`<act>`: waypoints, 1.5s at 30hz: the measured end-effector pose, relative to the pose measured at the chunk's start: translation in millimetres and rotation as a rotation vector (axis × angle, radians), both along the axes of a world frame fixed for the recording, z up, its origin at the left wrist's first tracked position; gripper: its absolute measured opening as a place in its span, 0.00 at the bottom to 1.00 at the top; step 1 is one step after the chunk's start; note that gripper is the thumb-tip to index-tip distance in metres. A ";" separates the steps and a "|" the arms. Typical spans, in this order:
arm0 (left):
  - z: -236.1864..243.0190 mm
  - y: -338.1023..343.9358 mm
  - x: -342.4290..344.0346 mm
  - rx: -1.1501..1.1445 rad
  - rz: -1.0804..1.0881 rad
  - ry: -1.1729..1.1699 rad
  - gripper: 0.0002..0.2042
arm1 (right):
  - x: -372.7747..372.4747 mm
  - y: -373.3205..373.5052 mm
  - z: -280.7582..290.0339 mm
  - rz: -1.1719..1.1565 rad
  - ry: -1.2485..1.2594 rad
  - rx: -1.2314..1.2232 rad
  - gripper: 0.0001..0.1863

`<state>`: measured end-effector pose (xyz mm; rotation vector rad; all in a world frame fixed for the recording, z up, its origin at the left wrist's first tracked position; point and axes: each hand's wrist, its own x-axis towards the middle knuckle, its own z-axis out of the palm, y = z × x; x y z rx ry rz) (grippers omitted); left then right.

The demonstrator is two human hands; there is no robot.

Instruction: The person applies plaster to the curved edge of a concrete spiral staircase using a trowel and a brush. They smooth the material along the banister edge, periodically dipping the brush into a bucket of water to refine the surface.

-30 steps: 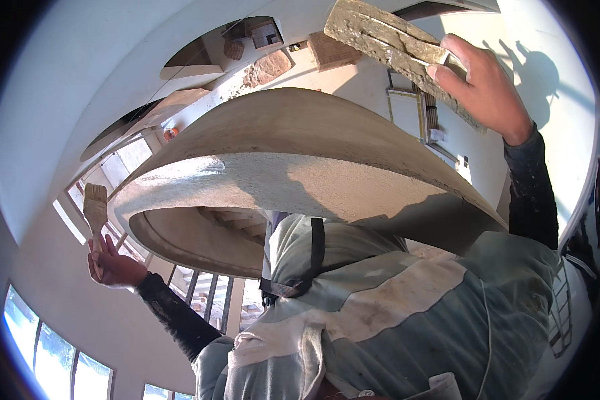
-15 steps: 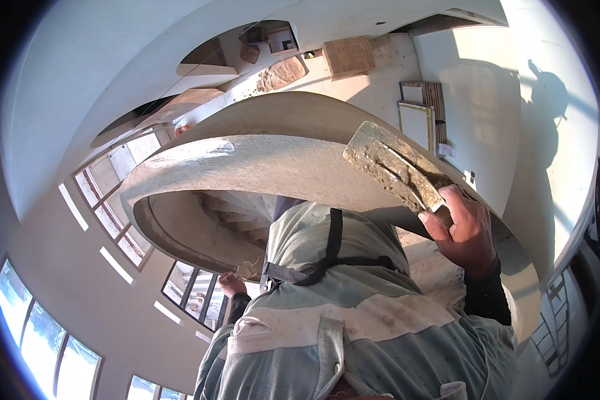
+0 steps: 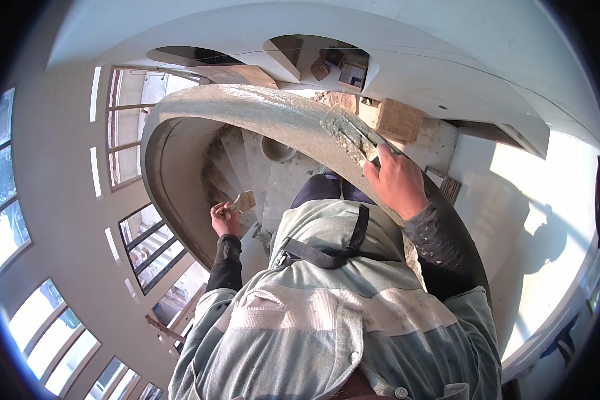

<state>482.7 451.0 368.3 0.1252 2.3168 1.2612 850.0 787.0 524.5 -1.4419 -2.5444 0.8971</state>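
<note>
Head view. Your right hand [image 3: 400, 179] pinches the near end of the trowel [image 3: 344, 132] between thumb and fingers; the palm side of the grip is hidden. The trowel's back is crusted with wet-looking plaster, and it lies over the top of the curved wall [image 3: 247, 109], on the far side of your body and right of its middle. Whether its face touches the surface cannot be told. Your left hand [image 3: 225, 217] has its fingers closed around the handle of the brush [image 3: 245, 202]. The bristles point to the right, over the stairwell and apart from the wall.

The step in hand appears to be trowel work along the wall top. The next move calls for an even, flat trowel face that follows the bend, with the brush held clear of the blade.

Surroundings: inside the curve, the steps [image 3: 228, 157] wind down beside what looks like a round bucket [image 3: 277, 149]. Beyond the wall are a cardboard box [image 3: 399, 120] and leaning panels [image 3: 449, 189]. A window [image 3: 152, 245] stands to the left.

Obstructions: your right forearm crosses the near stretch of the wall and hides part of it. The black strap [image 3: 327, 257] at your waist hangs close to the edge and could catch if you lean. The open stairwell limits your footing.
</note>
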 end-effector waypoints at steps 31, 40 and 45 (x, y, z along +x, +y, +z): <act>-67.7 -104.7 66.7 -0.225 0.406 0.163 0.08 | -113.2 37.4 -31.9 0.229 -0.171 -0.006 0.24; -10.2 -71.8 81.5 -0.095 0.434 0.119 0.09 | -3.2 9.5 19.6 0.177 -0.284 0.037 0.20; -36.3 -121.0 115.9 -0.499 0.244 0.129 0.08 | -48.3 32.2 -4.2 0.118 -0.208 0.141 0.18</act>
